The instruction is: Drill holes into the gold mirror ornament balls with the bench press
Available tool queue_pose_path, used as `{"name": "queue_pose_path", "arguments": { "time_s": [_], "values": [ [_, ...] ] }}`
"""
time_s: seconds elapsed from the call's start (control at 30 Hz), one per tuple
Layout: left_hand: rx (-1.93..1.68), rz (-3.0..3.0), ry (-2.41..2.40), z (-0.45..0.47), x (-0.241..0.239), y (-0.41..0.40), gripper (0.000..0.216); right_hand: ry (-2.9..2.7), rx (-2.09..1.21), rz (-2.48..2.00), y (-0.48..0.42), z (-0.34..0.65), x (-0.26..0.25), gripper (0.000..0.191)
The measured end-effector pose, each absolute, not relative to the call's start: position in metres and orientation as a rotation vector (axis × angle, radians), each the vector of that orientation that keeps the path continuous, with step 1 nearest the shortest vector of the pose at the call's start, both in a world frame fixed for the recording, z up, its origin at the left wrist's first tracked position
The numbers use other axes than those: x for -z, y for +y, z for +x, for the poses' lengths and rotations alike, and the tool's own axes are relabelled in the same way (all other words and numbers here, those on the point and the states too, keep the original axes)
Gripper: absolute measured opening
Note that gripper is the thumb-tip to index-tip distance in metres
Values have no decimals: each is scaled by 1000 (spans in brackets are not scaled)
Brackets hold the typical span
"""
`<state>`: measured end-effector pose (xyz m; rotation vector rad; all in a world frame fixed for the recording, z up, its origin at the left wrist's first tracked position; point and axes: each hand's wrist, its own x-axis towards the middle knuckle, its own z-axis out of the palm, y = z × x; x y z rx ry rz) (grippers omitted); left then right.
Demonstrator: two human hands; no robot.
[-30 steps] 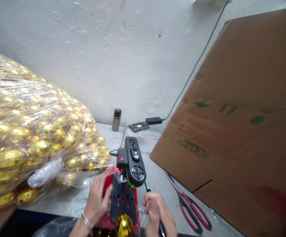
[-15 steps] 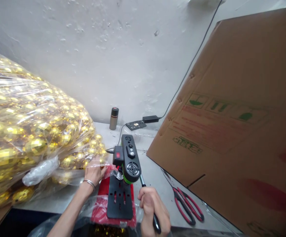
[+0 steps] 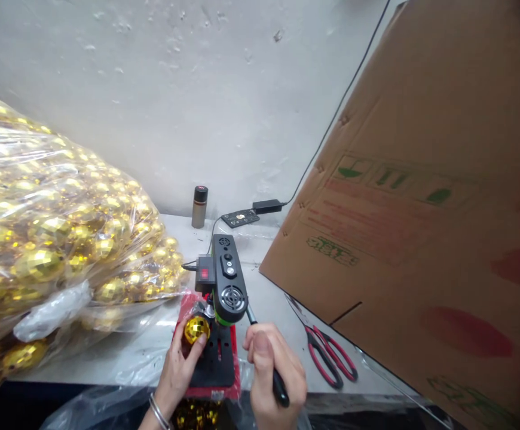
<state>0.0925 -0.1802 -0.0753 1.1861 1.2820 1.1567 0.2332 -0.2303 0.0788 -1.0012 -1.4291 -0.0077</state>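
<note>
In my left hand (image 3: pixel 177 361) a gold mirrored ball (image 3: pixel 196 329) is pinched between thumb and fingers, over the left side of a black slotted base plate (image 3: pixel 217 370). My right hand (image 3: pixel 275 373) is wrapped round a black-gripped lever handle (image 3: pixel 280 388), whose metal rod runs up to a small bench press (image 3: pixel 230 278) with a black top and green trim. A red sheet (image 3: pixel 187 310) lies beneath the plate. Below the table edge, more gold balls (image 3: pixel 197 413) show in clear plastic; my left wrist partly hides them.
A big clear bag of gold balls (image 3: pixel 63 239) fills the left. A cardboard box (image 3: pixel 403 209) leans in from the right, with red-handled scissors (image 3: pixel 329 355) beside it. Behind the press are a dark-capped bottle (image 3: pixel 199 207), a black patterned card-like item (image 3: pixel 241 218) and a power adapter (image 3: pixel 268 206).
My left hand has come from the bag's edge to the base plate and now holds a gold ball. My right hand keeps its grip on the lever. The view has shifted slightly.
</note>
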Motion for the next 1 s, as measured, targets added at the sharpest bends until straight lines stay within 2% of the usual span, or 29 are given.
{"name": "queue_pose_path", "arguments": {
  "time_s": [0.17, 0.3, 1.0],
  "values": [
    [-1081, 1749, 1380, 93, 85, -187, 63, -1444, 42, -1013, -232, 234, -75, 24],
    [-1118, 1977, 1339, 94, 84, -190, 56, -1445, 43, -1027, -234, 235, -73, 24],
    [-803, 2091, 1255, 101, 66, -173, 46, -1268, -98, -1101, -242, 220, -77, 28]
  ]
}}
